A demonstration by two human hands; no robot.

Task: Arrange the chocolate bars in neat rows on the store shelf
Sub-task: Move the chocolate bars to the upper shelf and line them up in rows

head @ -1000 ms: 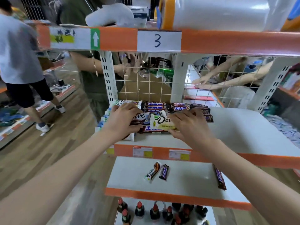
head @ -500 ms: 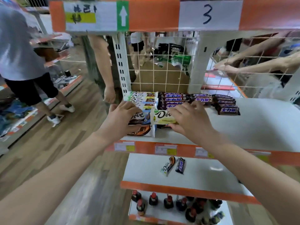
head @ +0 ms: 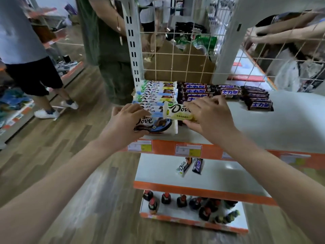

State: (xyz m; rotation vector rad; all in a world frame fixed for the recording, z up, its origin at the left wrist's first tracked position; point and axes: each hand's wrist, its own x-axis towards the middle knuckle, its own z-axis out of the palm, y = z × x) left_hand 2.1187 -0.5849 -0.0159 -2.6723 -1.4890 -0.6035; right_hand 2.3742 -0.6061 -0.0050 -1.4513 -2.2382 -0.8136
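Yellow Dove bar [head: 178,112]: I see it lifted just above the front of the white shelf [head: 290,124], lying level with its logo toward me, at the near end of the white-wrapper column.
Right hand [head: 209,117]: I read it as grasping the yellow Dove bar, thumb under the bar's lower edge, fingers [head: 202,104] curled over its right end; the wrist comes in from lower right.
Left hand [head: 126,120]: palm down, fingertips laid over the left end of the blue Dove bar [head: 158,125], thumb at its near edge, so it holds that bar down.
Blue Dove bar: flat at the shelf's front left corner, just below the yellow one.
White-wrapper column [head: 156,93]: bars stacked front to back along the left edge of the shelf.
Dark bars [head: 226,92]: three columns to the right of the white ones, labels up, at the back.
Change from half a second ago: the hands keep the same grips; the view has dropped, so the numbered sign is out of frame.
Lower shelf [head: 228,171]: one loose Dove bar [head: 182,166] beside one dark bar [head: 197,165], not touching.
Bottom shelf: dark bottles with red caps [head: 182,201].
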